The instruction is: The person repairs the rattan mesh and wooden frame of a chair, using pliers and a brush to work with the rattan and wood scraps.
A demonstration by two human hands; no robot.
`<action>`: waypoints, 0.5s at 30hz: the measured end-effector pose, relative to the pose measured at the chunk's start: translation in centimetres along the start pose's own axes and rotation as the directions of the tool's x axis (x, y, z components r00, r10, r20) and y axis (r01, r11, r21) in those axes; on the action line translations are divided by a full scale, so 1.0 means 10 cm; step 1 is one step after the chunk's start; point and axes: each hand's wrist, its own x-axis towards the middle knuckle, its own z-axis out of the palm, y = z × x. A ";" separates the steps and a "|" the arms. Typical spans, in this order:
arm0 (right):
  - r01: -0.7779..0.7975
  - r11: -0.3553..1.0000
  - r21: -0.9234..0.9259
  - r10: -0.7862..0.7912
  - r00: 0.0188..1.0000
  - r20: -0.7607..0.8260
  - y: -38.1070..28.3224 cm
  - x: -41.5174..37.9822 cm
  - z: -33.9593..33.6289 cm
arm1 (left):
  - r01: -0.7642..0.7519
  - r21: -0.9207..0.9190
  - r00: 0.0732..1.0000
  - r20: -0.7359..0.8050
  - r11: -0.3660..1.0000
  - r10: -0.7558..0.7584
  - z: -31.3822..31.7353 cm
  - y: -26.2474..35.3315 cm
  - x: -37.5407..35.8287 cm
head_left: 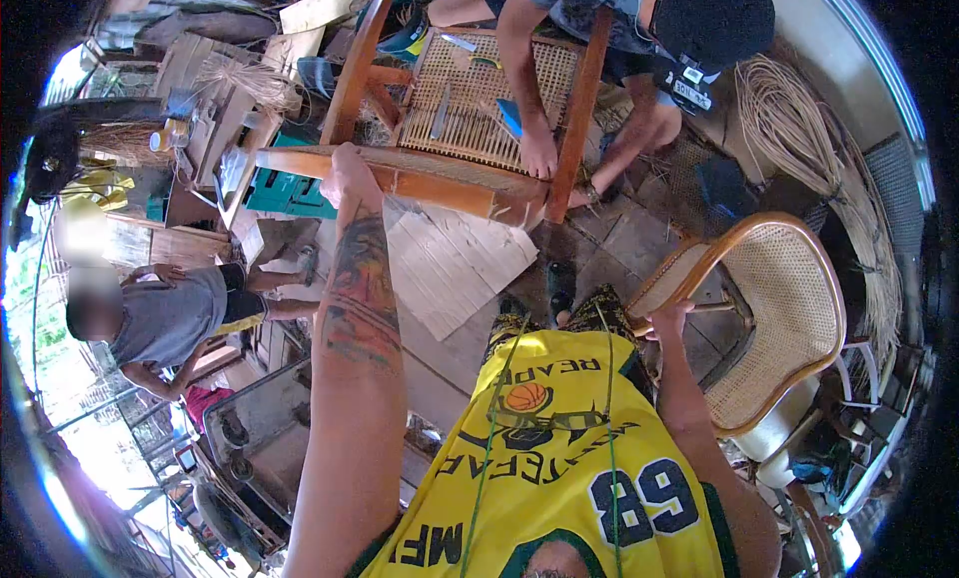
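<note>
My left hand [352, 181] is closed around the front rail of a wooden chair [420, 178] with a woven cane seat [475, 83]. At the right, my right hand [669, 321] is low beside my body, its fingers curled at the edge of a curved rattan chair [779, 288] with cane webbing. Across the wooden chair, a co-worker's hand [539, 150] presses at the corner of the cane seat. A knife [441, 113] and a blue-handled tool [509, 116] lie on the weave.
Coils of cane strips [799, 128] are by the right wall. A pale board [450, 263] lies on the floor below the wooden chair, near a green case [290, 183]. Another person [180, 313] stands at the left. Wood scraps [215, 108] crowd the upper left.
</note>
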 end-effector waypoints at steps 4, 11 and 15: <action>0.009 0.996 -0.084 -0.009 1.000 0.005 -0.08 -0.05 -0.04 | 0.066 -0.108 0.998 -0.003 0.992 -0.067 0.03 -0.15 0.26; -0.071 0.977 -0.203 0.063 0.997 -0.046 -0.51 -0.40 -0.06 | -0.273 0.113 0.958 0.125 0.955 0.259 -0.01 -0.29 0.38; -0.167 0.984 -0.064 0.169 0.985 0.023 -0.43 -0.31 -0.07 | 0.041 0.020 0.979 -0.199 0.999 -0.036 0.13 -0.26 0.42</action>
